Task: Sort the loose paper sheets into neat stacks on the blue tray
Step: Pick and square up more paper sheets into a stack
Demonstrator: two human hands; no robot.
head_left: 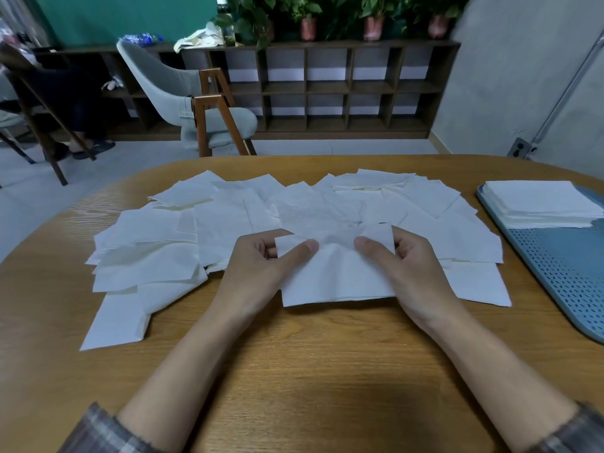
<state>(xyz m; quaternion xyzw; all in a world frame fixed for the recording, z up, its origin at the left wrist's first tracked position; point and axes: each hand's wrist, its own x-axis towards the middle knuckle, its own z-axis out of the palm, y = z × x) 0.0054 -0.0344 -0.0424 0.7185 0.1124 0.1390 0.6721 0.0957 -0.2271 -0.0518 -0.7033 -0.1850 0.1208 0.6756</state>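
Rightward, paper stack (539,199) on blue tray (562,273).

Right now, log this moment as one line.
left hand: pinches sheet | right hand: pinches same sheet | stack on blue tray | loose sheets on table

Dim, even light — soft shadow near, edges bowed, far plants (307,14) perhaps blurred.

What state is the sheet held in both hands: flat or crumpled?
Crumpled at its top. The sheet puckers between the thumbs where the left hand and right hand pinch it; its lower part looks smooth.
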